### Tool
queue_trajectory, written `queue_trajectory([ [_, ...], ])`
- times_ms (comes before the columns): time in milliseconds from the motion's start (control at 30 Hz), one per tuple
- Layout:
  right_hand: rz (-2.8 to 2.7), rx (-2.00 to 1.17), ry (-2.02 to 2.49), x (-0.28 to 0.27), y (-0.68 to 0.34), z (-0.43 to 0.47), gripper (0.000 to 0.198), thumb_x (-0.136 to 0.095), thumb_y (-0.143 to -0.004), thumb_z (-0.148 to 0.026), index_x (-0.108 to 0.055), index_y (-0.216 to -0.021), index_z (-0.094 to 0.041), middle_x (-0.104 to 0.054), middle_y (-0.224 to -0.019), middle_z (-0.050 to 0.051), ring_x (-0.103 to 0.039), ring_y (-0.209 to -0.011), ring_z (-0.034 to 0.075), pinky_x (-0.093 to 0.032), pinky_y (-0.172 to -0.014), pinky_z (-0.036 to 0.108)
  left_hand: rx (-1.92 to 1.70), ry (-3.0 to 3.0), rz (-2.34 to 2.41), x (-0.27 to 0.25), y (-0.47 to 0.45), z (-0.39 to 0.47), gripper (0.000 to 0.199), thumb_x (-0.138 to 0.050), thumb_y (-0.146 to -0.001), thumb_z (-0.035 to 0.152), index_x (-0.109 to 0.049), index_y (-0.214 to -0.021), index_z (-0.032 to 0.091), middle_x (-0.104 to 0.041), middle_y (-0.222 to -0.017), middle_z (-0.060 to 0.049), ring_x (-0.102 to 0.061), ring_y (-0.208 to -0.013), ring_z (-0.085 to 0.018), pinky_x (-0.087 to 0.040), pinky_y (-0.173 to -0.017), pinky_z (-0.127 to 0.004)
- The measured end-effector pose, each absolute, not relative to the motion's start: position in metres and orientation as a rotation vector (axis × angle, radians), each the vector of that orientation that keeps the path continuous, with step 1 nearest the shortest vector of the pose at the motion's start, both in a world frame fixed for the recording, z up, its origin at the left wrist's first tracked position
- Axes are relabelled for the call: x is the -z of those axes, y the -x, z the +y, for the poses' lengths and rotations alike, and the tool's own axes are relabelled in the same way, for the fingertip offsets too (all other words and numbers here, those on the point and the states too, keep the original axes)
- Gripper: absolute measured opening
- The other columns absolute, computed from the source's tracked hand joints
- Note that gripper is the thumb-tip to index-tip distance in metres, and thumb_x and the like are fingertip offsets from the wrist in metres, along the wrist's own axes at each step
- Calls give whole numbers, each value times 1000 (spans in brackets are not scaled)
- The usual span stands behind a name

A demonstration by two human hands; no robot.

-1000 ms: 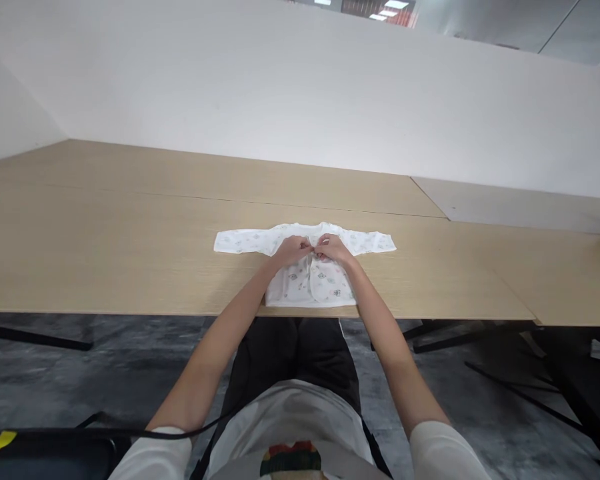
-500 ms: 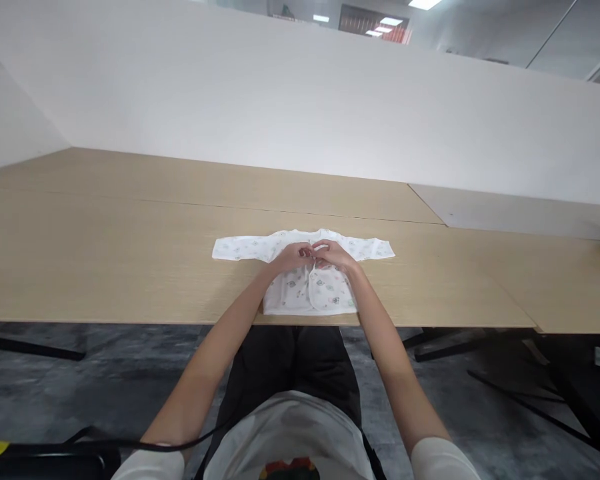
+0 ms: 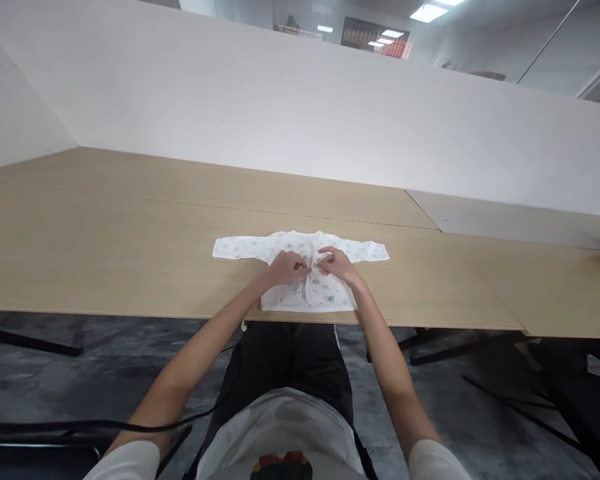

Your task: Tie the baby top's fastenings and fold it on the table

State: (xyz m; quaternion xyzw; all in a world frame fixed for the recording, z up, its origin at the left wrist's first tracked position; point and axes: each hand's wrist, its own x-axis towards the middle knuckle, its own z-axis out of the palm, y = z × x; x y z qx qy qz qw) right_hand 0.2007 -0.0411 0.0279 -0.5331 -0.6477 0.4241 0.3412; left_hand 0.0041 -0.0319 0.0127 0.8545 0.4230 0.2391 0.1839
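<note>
A small white printed shirt lies flat on the wooden table, directly beneath both hands, its hem close to the near edge. Its long axis runs left to right through the outstretched sleeves, the left-side sleeve reaching past the left hand and the right-side sleeve past the right hand. Crossing that axis, the front opening runs away from the person, between the two hands. The left hand is nearer to it, thumb and fingers drawn narrow at its edge; whether they pinch cloth is too small to tell. The right hand sits just to the right of the opening, over the chest, fingers bent and loosely parted, the index finger raised.
</note>
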Motion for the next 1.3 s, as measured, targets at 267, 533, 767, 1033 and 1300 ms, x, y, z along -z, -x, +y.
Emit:
queue_trajectory([
  [267, -1847, -909, 1461, -11, -176, -54, 33, -64, -63, -1, -60, -89, -21, -63, -63, -5, -61, -66, 13, -45, -65, 22, -510, -2333, 1394, -9, -8, -41, 21, -56, -74, 32, -72, -75, 20, -68, -71, -3, -60, -68, -19, -42, -70, -29],
  [533, -1766, -945, 1521, -8, -173, -55, 28, -63, -62, -6, -57, -84, -22, -61, -62, -6, -60, -64, 13, -43, -63, 22, -497, -2218, 1358, -11, -8, -47, 21, -51, -76, 31, -66, -69, 18, -64, -66, -4, -57, -62, -18, -38, -58, -27],
  [767, -1711, -802, 1648, -9, -169, -57, 17, -62, -61, -10, -48, -61, -21, -54, -50, -5, -57, -56, 13, -42, -58, 22, -551, -2214, 1270, -6, -9, -40, 23, -47, -76, 30, -58, -61, 17, -58, -61, -2, -51, -57, -15, -33, -53, -26],
  [1033, -1454, -1318, 1395, -15, -179, -52, 13, -59, -75, -13, -56, -87, -19, -63, -58, -1, -63, -54, 14, -51, -52, 22, -584, -2208, 1220, -8, -17, -44, 27, -44, -80, 35, -60, -67, 16, -57, -61, -2, -51, -57, -15, -34, -53, -26],
  [1300, -1620, -1308, 1488, -21, -201, -49, 22, -60, -77, -14, -54, -98, -16, -59, -52, -3, -54, -42, 11, -44, -45, 20, -552, -2126, 1219, -13, 1, -32, 25, -51, -74, 34, -65, -86, 17, -65, -76, -4, -59, -68, -17, -44, -62, -26],
])
